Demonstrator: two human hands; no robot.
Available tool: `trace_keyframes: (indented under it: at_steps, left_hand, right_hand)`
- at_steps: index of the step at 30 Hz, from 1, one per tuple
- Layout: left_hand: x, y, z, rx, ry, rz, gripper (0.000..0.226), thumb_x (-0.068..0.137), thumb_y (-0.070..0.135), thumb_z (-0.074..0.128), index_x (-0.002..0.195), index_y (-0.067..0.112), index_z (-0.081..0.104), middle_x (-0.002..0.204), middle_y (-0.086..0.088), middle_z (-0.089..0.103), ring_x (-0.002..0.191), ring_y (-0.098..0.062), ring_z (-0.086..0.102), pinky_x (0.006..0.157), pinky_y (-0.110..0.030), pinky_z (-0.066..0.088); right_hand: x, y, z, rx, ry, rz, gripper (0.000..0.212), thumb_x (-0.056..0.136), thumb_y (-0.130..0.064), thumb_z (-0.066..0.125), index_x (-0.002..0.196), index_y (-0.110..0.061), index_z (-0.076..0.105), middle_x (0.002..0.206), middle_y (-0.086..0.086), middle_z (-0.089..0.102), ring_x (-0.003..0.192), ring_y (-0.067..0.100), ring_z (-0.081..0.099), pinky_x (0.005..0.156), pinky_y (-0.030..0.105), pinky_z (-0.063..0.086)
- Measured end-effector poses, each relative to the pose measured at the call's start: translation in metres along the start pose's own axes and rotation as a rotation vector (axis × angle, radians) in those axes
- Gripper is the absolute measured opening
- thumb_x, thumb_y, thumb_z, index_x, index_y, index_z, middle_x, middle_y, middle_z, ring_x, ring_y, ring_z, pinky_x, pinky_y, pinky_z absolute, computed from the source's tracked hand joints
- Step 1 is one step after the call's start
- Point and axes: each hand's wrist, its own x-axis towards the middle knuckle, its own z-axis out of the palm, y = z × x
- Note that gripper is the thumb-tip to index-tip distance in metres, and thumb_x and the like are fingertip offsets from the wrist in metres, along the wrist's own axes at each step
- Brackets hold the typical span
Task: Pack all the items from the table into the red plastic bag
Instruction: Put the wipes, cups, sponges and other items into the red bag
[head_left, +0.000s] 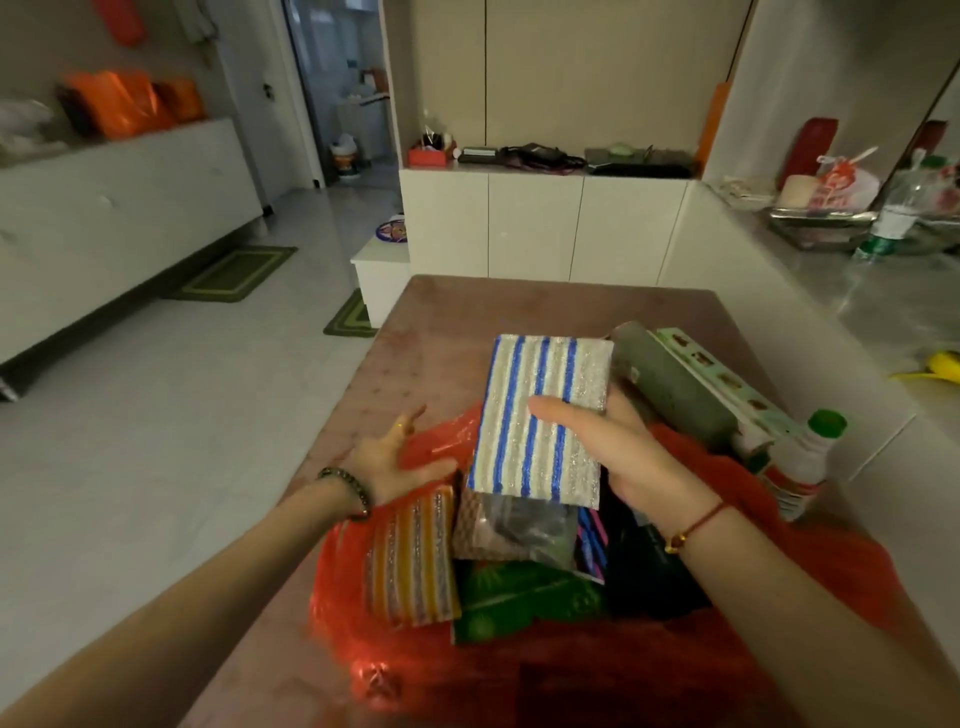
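The red plastic bag (395, 654) lies open on the pinkish table (447, 332) in front of me. My right hand (623, 457) is shut on a blue-and-white striped sponge pad (540, 415), held just above the bag's mouth. My left hand (389, 457) is open, palm up, touching the bag's far-left rim. Inside the bag sit an orange-striped sponge pad (410, 566), a clear packet of dark stuff (514, 525), a green packet (519, 597) and a black item (649, 571).
Behind the bag on the right lie a grey roll (675, 384), a long green-and-white box (727, 379) and a white bottle with a green cap (805, 462). White cabinets stand beyond the table. A counter with dishes runs along the right.
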Motion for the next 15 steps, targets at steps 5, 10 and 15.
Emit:
trace_keyframes:
  at_steps: [5,10,15]
  left_hand:
    - [0.018,-0.034,-0.010,-0.079,0.284,-0.115,0.017,0.088,0.024,0.057,0.088,0.008,0.064,0.084,-0.017,0.068,0.083,-0.032,0.063,0.069,-0.028,0.045]
    - [0.022,-0.015,-0.025,-0.379,0.327,-0.133,0.014,0.088,0.020,0.055,0.086,0.007,0.061,0.085,-0.009,0.061,0.074,-0.022,0.058,0.070,-0.027,0.046]
    - [0.028,0.000,-0.026,-0.708,0.374,-0.140,0.018,0.089,0.017,0.053,0.072,0.018,0.052,0.068,-0.003,0.057,0.052,-0.010,0.056,0.053,-0.022,0.047]
  right_hand:
    - [-0.003,0.054,0.043,-0.047,-0.016,0.221,0.049,0.073,-0.025,0.076,0.112,-0.020,0.045,0.104,-0.006,0.061,0.093,0.010,0.062,0.078,0.027,0.050]
    - [0.020,0.077,0.081,-0.353,0.173,0.054,0.071,0.070,-0.040,0.073,0.124,-0.005,0.043,0.116,-0.004,0.056,0.112,0.015,0.050,0.098,0.029,0.040]
    - [0.025,0.069,0.084,-0.829,0.160,-0.091,0.102,0.078,-0.062,0.053,0.148,-0.007,0.004,0.156,0.009,0.010,0.144,0.025,0.012,0.116,0.035,0.015]
